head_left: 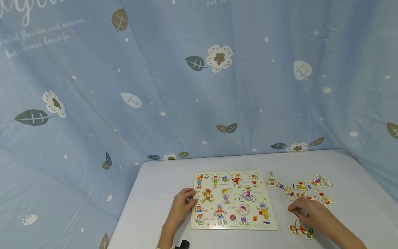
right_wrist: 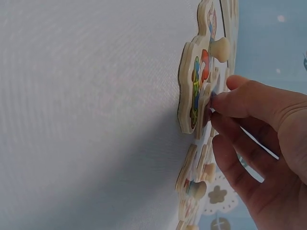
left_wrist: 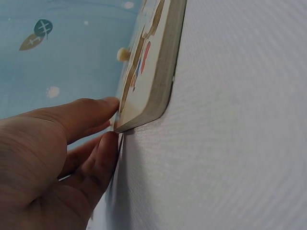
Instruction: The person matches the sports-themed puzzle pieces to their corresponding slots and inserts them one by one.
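A wooden peg puzzle board (head_left: 220, 224) with printed children playing sports lies flat on the table. My left hand (head_left: 182, 204) holds the board's left edge, thumb and fingers bent at the rim; the left wrist view shows the fingertips right at the corner of the board (left_wrist: 156, 98). To the right of the board, my right hand (head_left: 311, 213) pinches a small puzzle piece (head_left: 290, 209), mostly hidden under the fingers. Close in front of it lies a puzzle piece with a red-clad figure (head_left: 300, 229), whose round wooden knob (right_wrist: 221, 50) shows in the right wrist view.
Several loose puzzle pieces lie beyond my right hand, among them a cyclist piece (head_left: 321, 180) and a piece by the board's corner (head_left: 271, 179). A white cloth covers the table (head_left: 155, 183). Behind it hangs a blue patterned curtain (head_left: 174, 124). A black object (head_left: 185, 244) shows near my left wrist.
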`<act>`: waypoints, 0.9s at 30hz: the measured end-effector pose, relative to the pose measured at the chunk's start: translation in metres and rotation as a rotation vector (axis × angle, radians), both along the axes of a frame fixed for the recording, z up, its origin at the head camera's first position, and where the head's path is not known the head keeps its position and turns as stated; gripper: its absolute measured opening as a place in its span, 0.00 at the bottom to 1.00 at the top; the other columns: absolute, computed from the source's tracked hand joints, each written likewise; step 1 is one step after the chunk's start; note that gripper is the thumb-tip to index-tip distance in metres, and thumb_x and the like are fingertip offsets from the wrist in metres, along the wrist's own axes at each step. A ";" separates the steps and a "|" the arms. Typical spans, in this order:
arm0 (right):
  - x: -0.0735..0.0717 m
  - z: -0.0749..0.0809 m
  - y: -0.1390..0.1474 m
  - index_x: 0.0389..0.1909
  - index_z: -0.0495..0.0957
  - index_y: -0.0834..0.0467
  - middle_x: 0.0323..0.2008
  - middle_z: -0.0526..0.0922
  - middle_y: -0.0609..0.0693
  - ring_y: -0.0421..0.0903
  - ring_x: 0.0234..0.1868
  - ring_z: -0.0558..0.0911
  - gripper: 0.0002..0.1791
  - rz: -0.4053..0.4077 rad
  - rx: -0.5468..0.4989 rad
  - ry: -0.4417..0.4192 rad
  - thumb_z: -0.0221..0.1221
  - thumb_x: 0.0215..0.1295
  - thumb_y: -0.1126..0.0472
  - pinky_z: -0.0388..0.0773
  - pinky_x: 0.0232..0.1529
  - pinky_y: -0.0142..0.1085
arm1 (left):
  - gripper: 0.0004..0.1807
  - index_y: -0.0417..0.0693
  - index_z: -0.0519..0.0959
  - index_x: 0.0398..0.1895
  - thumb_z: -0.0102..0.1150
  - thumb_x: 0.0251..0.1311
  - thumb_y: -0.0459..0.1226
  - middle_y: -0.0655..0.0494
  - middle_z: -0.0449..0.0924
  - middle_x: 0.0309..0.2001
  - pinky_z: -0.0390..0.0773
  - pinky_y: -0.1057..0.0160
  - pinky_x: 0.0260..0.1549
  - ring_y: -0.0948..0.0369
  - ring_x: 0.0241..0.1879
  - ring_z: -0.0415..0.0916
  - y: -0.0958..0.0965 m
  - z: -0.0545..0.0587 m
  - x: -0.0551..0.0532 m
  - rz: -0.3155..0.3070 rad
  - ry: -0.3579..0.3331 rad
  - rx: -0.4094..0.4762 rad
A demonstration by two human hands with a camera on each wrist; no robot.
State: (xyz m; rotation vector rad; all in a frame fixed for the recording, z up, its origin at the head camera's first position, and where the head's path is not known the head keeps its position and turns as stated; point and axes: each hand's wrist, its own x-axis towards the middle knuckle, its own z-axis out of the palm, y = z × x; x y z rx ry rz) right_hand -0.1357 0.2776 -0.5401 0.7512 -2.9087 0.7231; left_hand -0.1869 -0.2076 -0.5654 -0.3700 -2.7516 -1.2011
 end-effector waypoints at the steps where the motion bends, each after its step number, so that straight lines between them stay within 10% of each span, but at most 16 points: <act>1: 0.000 0.000 0.000 0.36 0.83 0.44 0.34 0.84 0.37 0.28 0.34 0.80 0.17 -0.003 -0.001 -0.001 0.70 0.48 0.68 0.80 0.30 0.29 | 0.18 0.37 0.82 0.52 0.66 0.59 0.35 0.44 0.79 0.55 0.82 0.72 0.36 0.56 0.45 0.82 0.000 0.000 0.000 0.000 -0.002 0.000; 27: -0.001 0.000 -0.004 0.28 0.83 0.40 0.32 0.83 0.34 0.30 0.33 0.79 0.13 -0.100 0.089 -0.007 0.72 0.48 0.63 0.78 0.31 0.30 | 0.18 0.39 0.82 0.52 0.66 0.59 0.36 0.46 0.80 0.55 0.81 0.73 0.35 0.58 0.45 0.82 0.000 0.002 0.001 0.012 -0.018 -0.011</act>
